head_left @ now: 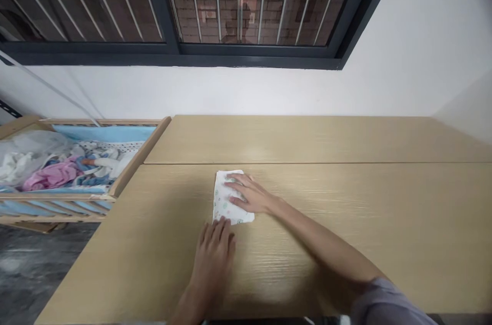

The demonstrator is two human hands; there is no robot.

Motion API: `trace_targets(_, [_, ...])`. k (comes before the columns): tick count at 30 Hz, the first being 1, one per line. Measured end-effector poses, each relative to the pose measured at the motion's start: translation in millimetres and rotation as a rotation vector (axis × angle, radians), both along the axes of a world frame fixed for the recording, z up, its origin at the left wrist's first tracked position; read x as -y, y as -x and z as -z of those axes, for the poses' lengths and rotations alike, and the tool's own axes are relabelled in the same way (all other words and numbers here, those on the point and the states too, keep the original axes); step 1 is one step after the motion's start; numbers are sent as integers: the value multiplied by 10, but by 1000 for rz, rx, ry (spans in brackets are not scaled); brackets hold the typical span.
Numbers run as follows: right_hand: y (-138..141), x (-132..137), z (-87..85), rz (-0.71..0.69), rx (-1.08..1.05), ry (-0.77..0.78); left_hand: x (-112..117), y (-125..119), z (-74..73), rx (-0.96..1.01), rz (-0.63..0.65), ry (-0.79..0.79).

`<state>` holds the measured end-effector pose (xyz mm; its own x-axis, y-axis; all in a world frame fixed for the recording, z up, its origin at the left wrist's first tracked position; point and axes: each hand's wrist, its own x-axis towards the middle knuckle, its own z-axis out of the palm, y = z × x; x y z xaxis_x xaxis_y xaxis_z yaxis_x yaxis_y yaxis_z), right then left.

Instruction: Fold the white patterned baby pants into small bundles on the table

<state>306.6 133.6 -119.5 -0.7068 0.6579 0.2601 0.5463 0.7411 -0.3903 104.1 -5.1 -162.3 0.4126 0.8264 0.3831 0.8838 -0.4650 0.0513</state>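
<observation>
A folded white cloth (pixel 223 202) with a small pale print lies flat on the wooden table (pixel 326 202). Across its upper right part rests my right hand (pixel 250 194), palm down, with the fingers spread over the fabric. My left hand (pixel 215 248) is at the cloth's lower left edge, its fingertips touching or just over that edge. Its fingers are stretched out and lie close to each other. Neither hand grips anything; part of the cloth is hidden under the right hand.
A wooden crib (pixel 140 158) with blue lining stands left of the table, holding a pink cloth (pixel 54 174), other fabrics and a plastic bag (pixel 26 150). Behind the table is a white wall (pixel 246 92) below a dark-framed barred window (pixel 253 56). A seam crosses the tabletop.
</observation>
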Motion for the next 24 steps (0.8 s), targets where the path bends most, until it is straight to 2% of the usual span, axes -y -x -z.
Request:
trace_targets(3, [-201,362,33,20,22,2,-198,276,-105,61,95,84])
trace_targets(7, [-339,670,240,56,32,-96,-415,532,-133,67,156,84])
trace_targets(10, [-322,799,286,111,5,-150,-454,543,-148,50,223,84])
trace_targets(13, [-281,861,173,199,-2,-49,-430,449,-241,60,201,139])
trace_targets(16, [-259,810,5,283,-18,84,-484,344,-382,90,160,156])
trace_targets(19, [-234,624,-115,382,-16,122,-703,286,-492,87,92,90])
trace_targets(22, [-180,339,-125,478,-53,128,-1046,265,-514,59,14,52])
trace_targets(24, [-130,128,-57,545,-104,143,-1285,246,-475,44,-11,53])
